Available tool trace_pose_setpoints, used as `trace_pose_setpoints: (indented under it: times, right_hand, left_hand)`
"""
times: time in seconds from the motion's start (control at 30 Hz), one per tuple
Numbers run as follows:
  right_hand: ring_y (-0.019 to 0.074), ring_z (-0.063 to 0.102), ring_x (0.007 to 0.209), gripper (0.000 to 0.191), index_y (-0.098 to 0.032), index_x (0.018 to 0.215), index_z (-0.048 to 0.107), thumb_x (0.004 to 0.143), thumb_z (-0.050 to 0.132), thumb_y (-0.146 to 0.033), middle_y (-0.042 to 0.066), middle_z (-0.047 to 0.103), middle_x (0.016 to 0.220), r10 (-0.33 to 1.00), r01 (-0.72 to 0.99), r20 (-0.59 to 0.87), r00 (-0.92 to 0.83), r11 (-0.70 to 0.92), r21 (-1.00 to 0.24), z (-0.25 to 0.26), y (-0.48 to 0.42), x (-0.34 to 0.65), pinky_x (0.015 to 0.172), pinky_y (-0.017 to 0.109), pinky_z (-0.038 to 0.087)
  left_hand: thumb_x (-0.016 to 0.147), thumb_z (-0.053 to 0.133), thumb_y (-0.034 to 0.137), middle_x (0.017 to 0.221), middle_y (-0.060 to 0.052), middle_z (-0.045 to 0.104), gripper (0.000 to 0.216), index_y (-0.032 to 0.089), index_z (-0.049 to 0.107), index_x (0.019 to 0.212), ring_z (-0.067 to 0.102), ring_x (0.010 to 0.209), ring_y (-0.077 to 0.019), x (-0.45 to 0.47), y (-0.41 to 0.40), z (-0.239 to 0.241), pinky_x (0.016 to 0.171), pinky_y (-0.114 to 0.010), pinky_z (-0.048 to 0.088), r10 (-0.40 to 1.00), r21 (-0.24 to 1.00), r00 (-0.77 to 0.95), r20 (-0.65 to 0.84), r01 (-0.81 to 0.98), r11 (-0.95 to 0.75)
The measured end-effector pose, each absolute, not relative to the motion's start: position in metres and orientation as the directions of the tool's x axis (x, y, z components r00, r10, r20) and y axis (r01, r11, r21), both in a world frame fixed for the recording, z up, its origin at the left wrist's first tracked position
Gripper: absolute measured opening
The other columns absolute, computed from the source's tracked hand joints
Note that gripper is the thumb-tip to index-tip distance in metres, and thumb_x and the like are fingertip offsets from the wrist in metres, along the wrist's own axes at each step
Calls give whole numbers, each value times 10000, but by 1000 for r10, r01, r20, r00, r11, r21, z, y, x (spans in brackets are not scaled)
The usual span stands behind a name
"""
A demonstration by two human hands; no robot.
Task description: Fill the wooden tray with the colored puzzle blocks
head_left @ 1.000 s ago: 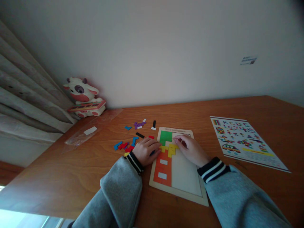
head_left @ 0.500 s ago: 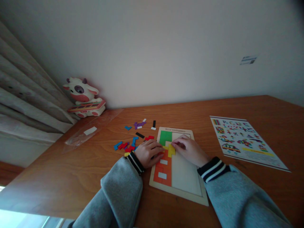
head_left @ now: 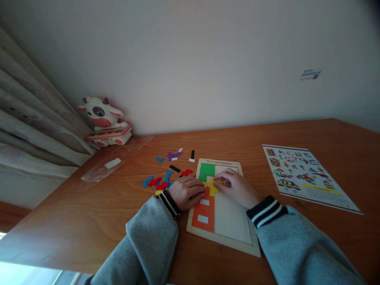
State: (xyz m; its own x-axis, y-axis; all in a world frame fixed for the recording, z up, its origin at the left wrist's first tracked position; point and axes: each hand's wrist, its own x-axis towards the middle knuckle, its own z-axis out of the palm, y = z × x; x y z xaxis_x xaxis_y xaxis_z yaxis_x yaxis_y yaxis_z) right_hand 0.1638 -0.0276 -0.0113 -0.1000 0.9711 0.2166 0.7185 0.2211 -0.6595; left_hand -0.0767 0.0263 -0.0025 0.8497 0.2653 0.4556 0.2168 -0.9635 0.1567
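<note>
A wooden puzzle board [head_left: 228, 246] lies in front of me with a green piece [head_left: 207, 171], yellow pieces [head_left: 212, 190] and orange pieces [head_left: 208, 209] filling its left side. My right hand [head_left: 237, 188] rests on the board, its fingertips pinched on a yellow piece just below the green one. My left hand [head_left: 186, 192] lies over the board's left edge, fingers laid flat beside the yellow and orange pieces, with nothing visibly in it. Both arms wear grey sleeves with striped cuffs.
Loose blue, red, purple and black pieces [head_left: 162, 181] lie scattered left of the board. A printed pattern sheet [head_left: 305, 176] is at the right. A cow toy [head_left: 103, 120], a clear plastic bag [head_left: 102, 168] and a curtain [head_left: 35, 126] are at the back left, by the wall.
My right hand has drawn back from the board's top edge to the yellow pieces and closed on one. My left hand has slid slightly onto the board, uncovering a red piece.
</note>
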Motion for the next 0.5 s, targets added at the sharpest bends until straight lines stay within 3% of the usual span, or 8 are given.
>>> trace_pose_setpoints:
  times: [0.37,0.5]
  right_hand:
    - [191,617,830,213,-220,963,693,917,527,-345,63,647,951,962,705,261,-82,241,-666,-15,-27,162,748,337,504]
    - [202,616,836,247,-203,962,667,946,461,-339,71,652,939,956,714,285,-65,245,-656,-13,-27,162,757,350,497]
  left_hand:
    - [929,524,266,1051,-76,698,204,191,662,1058,641,972,-181,-78,26,0,903,-332,512,271,151,849,453,227,-962]
    - [930,497,247,1022,-80,694,207,194,667,1036,637,944,-189,-77,25,4,865,-336,525,361,130,804,473,342,-931]
